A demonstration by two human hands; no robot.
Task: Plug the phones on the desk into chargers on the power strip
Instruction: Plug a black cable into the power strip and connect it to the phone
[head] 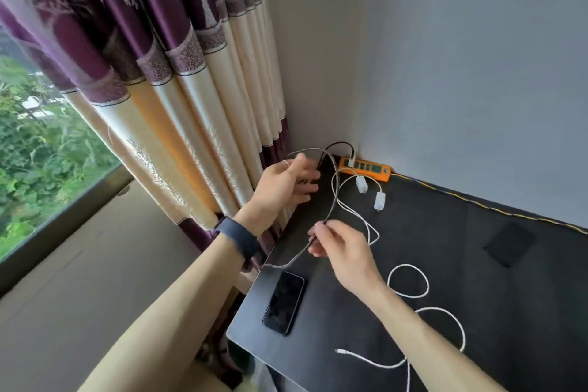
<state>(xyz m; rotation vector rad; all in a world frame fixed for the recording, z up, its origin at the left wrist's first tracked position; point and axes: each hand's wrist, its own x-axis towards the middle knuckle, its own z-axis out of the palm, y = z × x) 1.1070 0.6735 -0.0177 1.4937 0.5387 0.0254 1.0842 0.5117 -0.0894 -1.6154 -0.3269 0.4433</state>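
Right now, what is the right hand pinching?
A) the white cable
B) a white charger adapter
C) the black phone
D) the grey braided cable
D: the right hand pinches the grey braided cable above the desk, while the white cable and the black phone lie untouched.

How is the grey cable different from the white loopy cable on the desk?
The grey cable is silvery grey; the white cable is bright white. The grey cable is lifted above the desk, pinched by the right hand and reaching the left hand; the white cable lies untouched in loops, its plug end free. Both are long and thin.
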